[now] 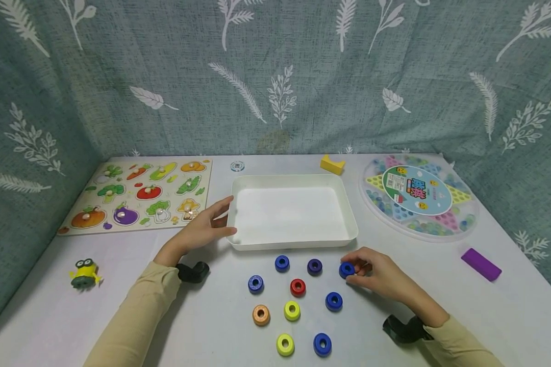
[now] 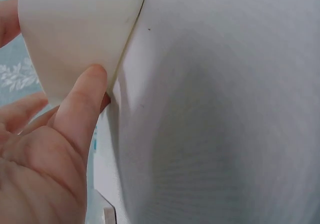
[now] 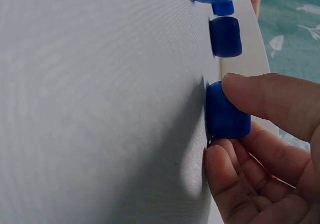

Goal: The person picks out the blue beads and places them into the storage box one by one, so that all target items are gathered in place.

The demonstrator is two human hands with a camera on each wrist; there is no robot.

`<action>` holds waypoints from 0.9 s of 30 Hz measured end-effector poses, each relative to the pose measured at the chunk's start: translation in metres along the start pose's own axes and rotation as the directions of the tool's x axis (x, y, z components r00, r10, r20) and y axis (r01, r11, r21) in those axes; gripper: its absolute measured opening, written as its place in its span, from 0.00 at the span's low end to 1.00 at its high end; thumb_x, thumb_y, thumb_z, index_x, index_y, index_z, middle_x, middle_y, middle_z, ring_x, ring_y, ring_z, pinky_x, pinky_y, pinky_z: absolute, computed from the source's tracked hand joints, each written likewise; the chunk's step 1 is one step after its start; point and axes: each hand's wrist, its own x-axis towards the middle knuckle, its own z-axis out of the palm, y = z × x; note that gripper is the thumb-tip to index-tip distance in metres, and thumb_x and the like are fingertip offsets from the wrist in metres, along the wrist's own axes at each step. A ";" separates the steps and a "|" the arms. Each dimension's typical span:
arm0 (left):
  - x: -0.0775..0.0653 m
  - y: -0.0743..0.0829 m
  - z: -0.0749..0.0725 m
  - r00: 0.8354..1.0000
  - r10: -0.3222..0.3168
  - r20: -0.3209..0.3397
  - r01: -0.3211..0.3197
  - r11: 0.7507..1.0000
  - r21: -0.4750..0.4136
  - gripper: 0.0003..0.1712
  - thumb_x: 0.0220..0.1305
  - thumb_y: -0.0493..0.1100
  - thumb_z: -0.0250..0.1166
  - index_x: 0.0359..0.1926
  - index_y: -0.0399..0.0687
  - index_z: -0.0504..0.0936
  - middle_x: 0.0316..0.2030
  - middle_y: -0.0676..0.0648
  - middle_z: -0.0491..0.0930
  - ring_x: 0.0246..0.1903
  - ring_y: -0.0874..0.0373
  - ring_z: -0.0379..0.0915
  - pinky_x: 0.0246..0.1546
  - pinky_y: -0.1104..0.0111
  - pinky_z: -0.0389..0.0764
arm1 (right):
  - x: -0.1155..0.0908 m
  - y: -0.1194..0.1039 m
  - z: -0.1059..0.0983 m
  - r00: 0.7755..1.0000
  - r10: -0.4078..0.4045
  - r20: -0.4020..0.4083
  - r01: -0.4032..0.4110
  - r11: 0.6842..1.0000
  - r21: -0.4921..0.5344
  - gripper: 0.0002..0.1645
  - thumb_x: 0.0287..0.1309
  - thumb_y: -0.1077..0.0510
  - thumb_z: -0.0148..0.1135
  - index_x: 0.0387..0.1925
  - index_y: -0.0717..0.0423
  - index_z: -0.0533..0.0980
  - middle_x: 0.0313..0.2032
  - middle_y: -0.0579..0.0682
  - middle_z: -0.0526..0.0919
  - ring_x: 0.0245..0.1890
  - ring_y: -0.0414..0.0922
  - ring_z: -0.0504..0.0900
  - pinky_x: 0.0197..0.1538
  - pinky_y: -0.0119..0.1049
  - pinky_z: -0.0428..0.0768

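At its left end the white tray point(image 1: 294, 211) is touched by my left hand point(image 1: 205, 228), the thumb on its outer wall point(image 2: 75, 39) and the fingers spread along the side. My right hand point(image 1: 378, 272) pinches a blue ring point(image 1: 347, 269) between thumb and fingers, low at the table in front of the tray's right corner. The same blue ring point(image 3: 227, 112) shows in the right wrist view. Other rings lie nearby: a dark purple one point(image 1: 314, 267), a red one point(image 1: 297, 288), an orange one point(image 1: 260, 315), two yellow ones point(image 1: 292, 311) and several more blue ones point(image 1: 333, 302).
A vegetable puzzle board point(image 1: 138, 196) lies at the back left, with a yellow-green toy figure point(image 1: 85, 274) before it. A yellow block point(image 1: 332, 164) sits behind the tray. To the right are a round game board point(image 1: 418, 196) and a purple block point(image 1: 481, 264).
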 end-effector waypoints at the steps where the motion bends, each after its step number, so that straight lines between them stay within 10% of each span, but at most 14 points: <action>1: 0.000 0.000 0.000 1.000 0.001 0.003 -0.001 1.000 -0.007 0.48 0.61 0.36 0.64 0.74 0.42 0.43 0.72 0.36 0.44 0.67 0.38 0.49 0.64 0.49 0.59 | 0.000 0.000 0.000 1.000 0.002 0.000 -0.002 1.000 -0.002 0.20 0.50 0.65 0.69 0.46 0.64 0.77 0.33 0.46 0.75 0.32 0.40 0.72 0.37 0.29 0.79; 12: 0.000 -0.001 0.000 1.000 0.004 0.017 -0.003 0.999 -0.039 0.49 0.61 0.35 0.63 0.74 0.42 0.42 0.71 0.35 0.45 0.67 0.38 0.48 0.64 0.49 0.58 | 0.011 -0.021 -0.016 0.994 -0.106 -0.003 0.106 0.994 -0.025 0.19 0.50 0.64 0.70 0.46 0.64 0.78 0.31 0.44 0.76 0.32 0.38 0.74 0.38 0.33 0.81; 27: 0.000 -0.005 -0.003 0.999 0.002 0.046 0.001 0.996 -0.087 0.50 0.60 0.35 0.64 0.74 0.43 0.41 0.72 0.38 0.43 0.68 0.41 0.48 0.63 0.53 0.61 | 0.122 -0.063 -0.051 0.996 -0.079 -0.031 0.076 0.992 -0.102 0.21 0.55 0.62 0.66 0.51 0.66 0.76 0.36 0.55 0.79 0.36 0.48 0.77 0.40 0.40 0.78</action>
